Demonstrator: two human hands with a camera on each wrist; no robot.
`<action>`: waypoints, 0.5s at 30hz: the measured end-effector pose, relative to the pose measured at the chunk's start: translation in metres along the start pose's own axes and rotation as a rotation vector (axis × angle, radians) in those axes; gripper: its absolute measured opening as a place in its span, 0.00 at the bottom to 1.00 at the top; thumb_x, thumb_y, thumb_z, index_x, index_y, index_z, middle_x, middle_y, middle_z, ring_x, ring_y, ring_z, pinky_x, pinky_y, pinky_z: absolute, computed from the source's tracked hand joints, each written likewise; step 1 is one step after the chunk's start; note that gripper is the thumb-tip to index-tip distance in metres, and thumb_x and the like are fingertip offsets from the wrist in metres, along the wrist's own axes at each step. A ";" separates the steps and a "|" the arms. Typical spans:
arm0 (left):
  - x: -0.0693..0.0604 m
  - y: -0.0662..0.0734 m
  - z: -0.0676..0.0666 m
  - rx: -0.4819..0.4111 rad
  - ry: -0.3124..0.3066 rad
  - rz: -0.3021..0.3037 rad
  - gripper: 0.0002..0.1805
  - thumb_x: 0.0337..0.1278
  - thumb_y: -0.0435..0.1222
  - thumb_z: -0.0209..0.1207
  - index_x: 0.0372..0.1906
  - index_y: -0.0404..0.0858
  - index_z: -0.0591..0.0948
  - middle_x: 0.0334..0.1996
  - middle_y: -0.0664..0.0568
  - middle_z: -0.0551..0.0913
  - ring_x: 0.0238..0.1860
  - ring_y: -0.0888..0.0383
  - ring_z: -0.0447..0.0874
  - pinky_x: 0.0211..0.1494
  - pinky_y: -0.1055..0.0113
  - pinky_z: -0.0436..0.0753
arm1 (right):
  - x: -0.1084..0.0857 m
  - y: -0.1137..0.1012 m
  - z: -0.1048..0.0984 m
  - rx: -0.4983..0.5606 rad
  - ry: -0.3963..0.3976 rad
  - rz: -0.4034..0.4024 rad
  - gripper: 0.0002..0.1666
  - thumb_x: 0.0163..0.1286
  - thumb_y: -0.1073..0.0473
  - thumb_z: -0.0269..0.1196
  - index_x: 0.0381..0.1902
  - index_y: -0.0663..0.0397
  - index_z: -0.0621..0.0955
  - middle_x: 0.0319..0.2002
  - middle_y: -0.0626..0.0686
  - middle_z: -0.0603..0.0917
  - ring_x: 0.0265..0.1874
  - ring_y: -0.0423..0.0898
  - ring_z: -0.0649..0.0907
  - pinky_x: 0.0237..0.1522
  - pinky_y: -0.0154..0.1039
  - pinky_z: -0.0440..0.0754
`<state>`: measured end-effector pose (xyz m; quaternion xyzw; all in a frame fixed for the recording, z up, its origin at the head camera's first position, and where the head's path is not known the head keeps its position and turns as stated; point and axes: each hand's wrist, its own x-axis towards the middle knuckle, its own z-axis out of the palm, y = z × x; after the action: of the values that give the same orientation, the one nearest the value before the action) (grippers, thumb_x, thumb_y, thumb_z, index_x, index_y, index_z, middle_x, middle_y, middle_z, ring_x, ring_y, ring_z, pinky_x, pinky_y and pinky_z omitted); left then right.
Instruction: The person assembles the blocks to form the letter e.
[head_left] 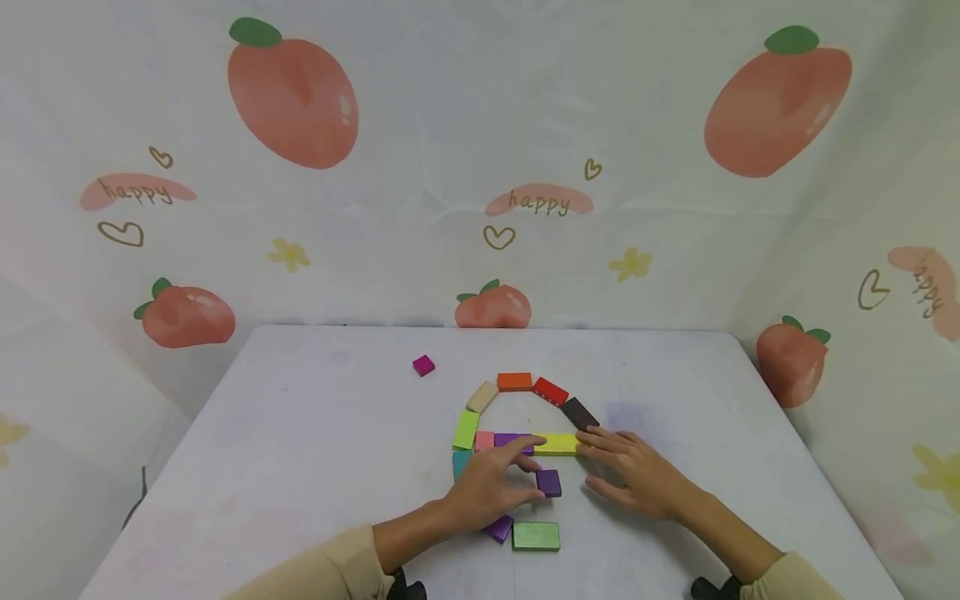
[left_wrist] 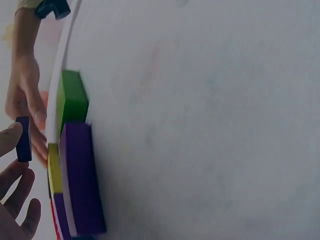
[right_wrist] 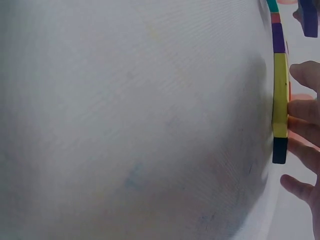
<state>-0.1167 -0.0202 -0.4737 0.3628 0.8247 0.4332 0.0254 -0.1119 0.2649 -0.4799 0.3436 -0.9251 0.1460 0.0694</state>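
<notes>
My left hand (head_left: 487, 485) pinches a small dark purple block (head_left: 550, 483) between thumb and finger, raised off the table; the left wrist view shows this block (left_wrist: 23, 139) on edge. With its fingertips my right hand (head_left: 637, 473) touches the right end of a long yellow block (head_left: 555, 445). Left of the yellow one lie a purple block (head_left: 513, 442) and a pink block (head_left: 484, 439) in a row. A teal block (head_left: 461, 463) and a lower purple block (head_left: 498, 528) are partly hidden by my left hand. Nearby lies a light green block (head_left: 536, 537).
Lime (head_left: 466, 430), beige (head_left: 482, 396), orange (head_left: 514, 382), red (head_left: 551, 392) and dark brown (head_left: 581, 413) blocks form an arch above the row. A magenta block (head_left: 423, 366) lies apart at the back. The white table (head_left: 315, 433) meets a printed cloth (head_left: 420, 250) behind.
</notes>
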 end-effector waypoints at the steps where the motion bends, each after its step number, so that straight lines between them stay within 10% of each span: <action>1: -0.001 0.001 0.003 -0.006 -0.013 0.000 0.37 0.54 0.40 0.72 0.69 0.41 0.71 0.43 0.60 0.88 0.48 0.66 0.85 0.56 0.68 0.81 | 0.000 0.000 0.000 0.003 -0.001 0.001 0.29 0.65 0.47 0.68 0.62 0.53 0.81 0.65 0.53 0.78 0.66 0.54 0.75 0.59 0.60 0.75; 15: -0.003 0.019 0.026 0.041 -0.158 0.028 0.34 0.56 0.43 0.70 0.68 0.44 0.73 0.44 0.64 0.88 0.50 0.70 0.82 0.57 0.67 0.79 | 0.000 0.000 -0.001 0.009 -0.019 0.011 0.30 0.66 0.47 0.68 0.62 0.52 0.81 0.65 0.53 0.78 0.66 0.55 0.75 0.60 0.62 0.74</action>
<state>-0.0943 0.0031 -0.4769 0.4079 0.8236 0.3866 0.0768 -0.1117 0.2650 -0.4785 0.3404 -0.9269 0.1473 0.0581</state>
